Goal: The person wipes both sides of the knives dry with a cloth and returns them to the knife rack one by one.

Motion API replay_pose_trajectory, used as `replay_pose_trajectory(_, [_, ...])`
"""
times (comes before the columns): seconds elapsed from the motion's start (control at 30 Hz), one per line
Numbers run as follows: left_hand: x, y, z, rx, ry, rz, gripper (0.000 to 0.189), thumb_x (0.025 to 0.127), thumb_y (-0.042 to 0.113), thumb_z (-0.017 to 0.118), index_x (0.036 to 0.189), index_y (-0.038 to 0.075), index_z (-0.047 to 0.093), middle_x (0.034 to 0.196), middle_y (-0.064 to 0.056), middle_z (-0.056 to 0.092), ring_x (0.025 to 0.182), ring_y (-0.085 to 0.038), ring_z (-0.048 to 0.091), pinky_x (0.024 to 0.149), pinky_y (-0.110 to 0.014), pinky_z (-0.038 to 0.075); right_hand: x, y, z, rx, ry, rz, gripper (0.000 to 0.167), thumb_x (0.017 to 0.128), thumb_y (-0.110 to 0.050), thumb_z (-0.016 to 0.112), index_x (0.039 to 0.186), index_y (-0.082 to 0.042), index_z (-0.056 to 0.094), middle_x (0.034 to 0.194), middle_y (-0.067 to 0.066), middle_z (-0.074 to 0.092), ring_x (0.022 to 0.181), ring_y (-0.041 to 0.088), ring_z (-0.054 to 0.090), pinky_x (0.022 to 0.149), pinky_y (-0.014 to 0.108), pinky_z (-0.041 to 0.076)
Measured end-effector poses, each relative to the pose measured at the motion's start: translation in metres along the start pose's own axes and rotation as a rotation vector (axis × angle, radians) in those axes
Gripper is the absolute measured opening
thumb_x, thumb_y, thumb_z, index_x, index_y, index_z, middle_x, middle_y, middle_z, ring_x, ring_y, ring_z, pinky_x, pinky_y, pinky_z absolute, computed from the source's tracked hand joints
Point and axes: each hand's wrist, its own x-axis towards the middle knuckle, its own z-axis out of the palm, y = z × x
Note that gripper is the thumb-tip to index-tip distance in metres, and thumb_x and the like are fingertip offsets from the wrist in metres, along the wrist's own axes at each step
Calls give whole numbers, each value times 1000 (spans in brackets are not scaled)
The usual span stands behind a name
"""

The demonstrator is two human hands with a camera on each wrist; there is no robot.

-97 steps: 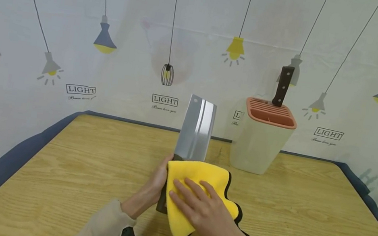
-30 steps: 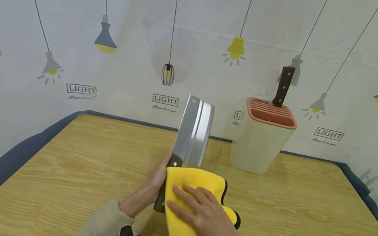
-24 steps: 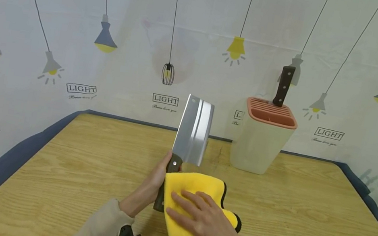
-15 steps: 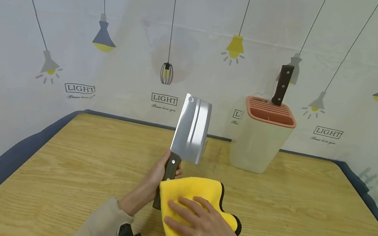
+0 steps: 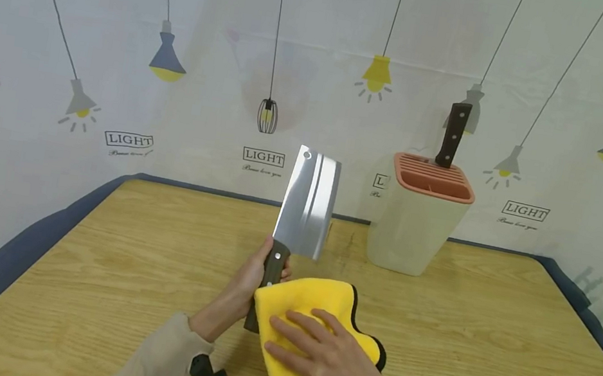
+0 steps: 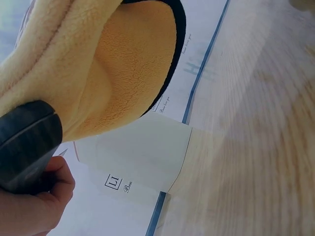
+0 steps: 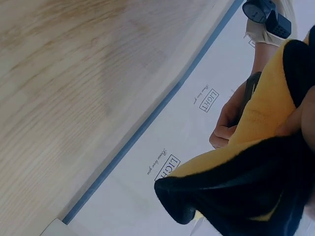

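the yellow cloth (image 5: 311, 297) has slid lower, held by the splayed right hand (image 5: 324, 355), left grip (image 5: 248, 279) clasping the cleaver (image 5: 302, 211).

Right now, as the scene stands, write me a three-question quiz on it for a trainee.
1. Which hand grips the handle of the cleaver?
2. True or false: the yellow cloth covers the cleaver's whole blade.
3. Fill in the colour: the slotted top of the white knife holder is ____, and a second dark handle rises from it.

Key:
1. The left hand.
2. False; the blade is in plain view, while the cloth hides part of the handle below it.
3. Orange-red.
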Motion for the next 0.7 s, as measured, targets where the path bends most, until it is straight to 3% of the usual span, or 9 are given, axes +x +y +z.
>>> replay_pose_trajectory(0.23, [0, 0, 0, 55, 30, 25, 50, 96, 45, 14, 88, 4, 41, 67, 2, 45, 54, -4, 44, 50, -15, 41, 3, 5, 2, -32, 74, 38, 47, 72, -8, 62, 118, -18, 57, 127, 5, 49, 112, 22, 48, 86, 40, 42])
replay_pose_trajectory(0.47, [-1, -4, 2, 154, 76, 33, 51, 94, 52, 18, 90, 8, 43, 70, 1, 49, 56, -6, 51, 52, -19, 44, 8, 11, 1, -67, 34, 122, 52, 67, -5, 72, 116, -18, 59, 125, 5, 52, 110, 23, 49, 85, 39, 43])
replay_pose_trajectory(0.7, [-2, -7, 3, 211, 41, 61, 52, 93, 53, 18, 91, 9, 43, 73, 0, 51, 60, -8, 53, 55, -22, 46, 14, 17, 2, -126, 52, 186, 49, 67, -4, 72, 113, -18, 61, 121, 6, 55, 108, 23, 51, 84, 39, 44])
